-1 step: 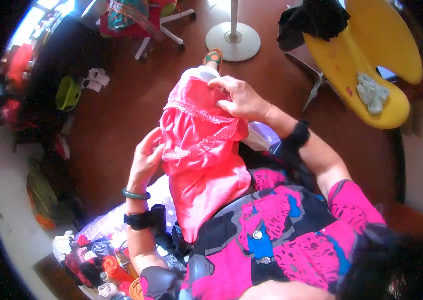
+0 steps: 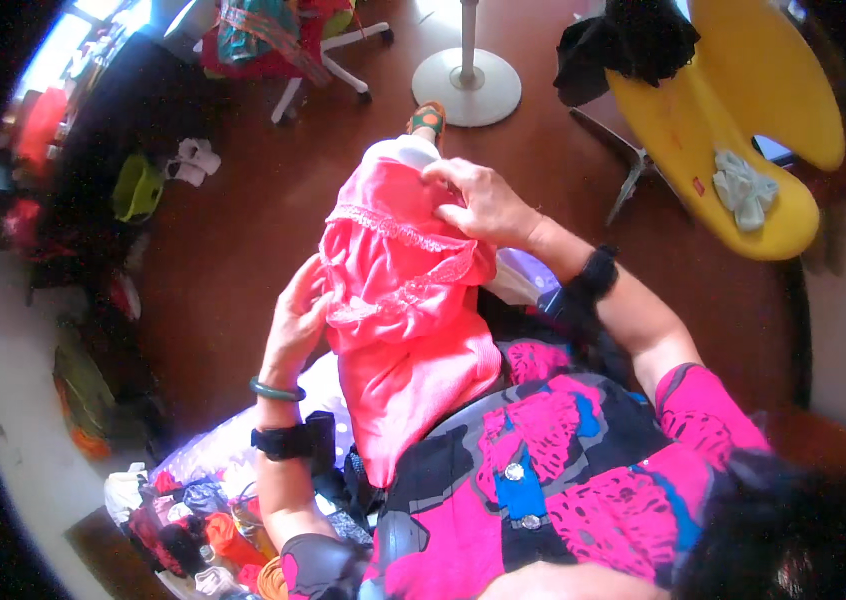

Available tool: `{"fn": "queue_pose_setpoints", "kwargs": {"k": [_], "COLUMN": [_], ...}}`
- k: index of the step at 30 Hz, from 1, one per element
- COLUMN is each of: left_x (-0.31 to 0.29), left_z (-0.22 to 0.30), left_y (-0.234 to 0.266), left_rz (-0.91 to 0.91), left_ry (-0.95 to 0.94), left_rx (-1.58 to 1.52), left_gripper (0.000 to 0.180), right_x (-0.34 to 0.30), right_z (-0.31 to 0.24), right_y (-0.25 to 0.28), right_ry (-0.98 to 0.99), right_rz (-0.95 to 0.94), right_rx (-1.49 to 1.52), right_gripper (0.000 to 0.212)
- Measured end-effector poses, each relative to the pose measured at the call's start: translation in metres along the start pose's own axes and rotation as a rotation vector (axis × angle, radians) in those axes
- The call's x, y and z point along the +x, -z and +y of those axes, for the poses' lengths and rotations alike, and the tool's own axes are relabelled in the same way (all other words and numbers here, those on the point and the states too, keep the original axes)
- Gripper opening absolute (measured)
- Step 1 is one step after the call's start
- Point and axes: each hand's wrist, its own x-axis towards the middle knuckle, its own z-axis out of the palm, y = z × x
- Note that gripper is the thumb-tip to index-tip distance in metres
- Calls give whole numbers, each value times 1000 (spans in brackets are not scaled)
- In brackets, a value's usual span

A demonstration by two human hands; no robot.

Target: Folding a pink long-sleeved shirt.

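Across my lap and knee lies a bright pink garment [image 2: 413, 375] with ruffled folds and bands of lace trim. My left hand [image 2: 300, 312] holds its left edge, fingers partly hidden by the cloth. On the upper right side, my right hand [image 2: 483, 200] has its thumb and curled fingers closed on the fabric. A rounded white piece [image 2: 398, 151] shows at the garment's far end; whether it belongs to the garment I cannot tell. Beyond it my foot in a green and orange shoe [image 2: 427, 118] rests on the floor.
A pile of mixed clothes [image 2: 213, 540] sits at my lower left, beside white dotted cloth [image 2: 243, 425]. Ahead stands a pole on a round white base [image 2: 466, 90]. A yellow chair [image 2: 743, 200] with a white cloth [image 2: 745, 190] is at the right. Far left is a green basket [image 2: 137, 188].
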Motion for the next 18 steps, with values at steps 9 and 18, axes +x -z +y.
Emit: {"fn": "queue_pose_setpoints", "kwargs": {"k": [9,18], "left_x": [3,-24], "left_z": [38,134], "left_y": [-2,26], "left_rz": [260,435], "left_ry": [-206,-639], "left_rx": [111,-42], "left_gripper": [11,12], "right_x": [12,30], "right_z": [-30,-68], "right_y": [38,107], "right_ry": [-195,-42], "right_rz": [173,514], "right_rx": [346,447], "right_gripper": [12,5]}}
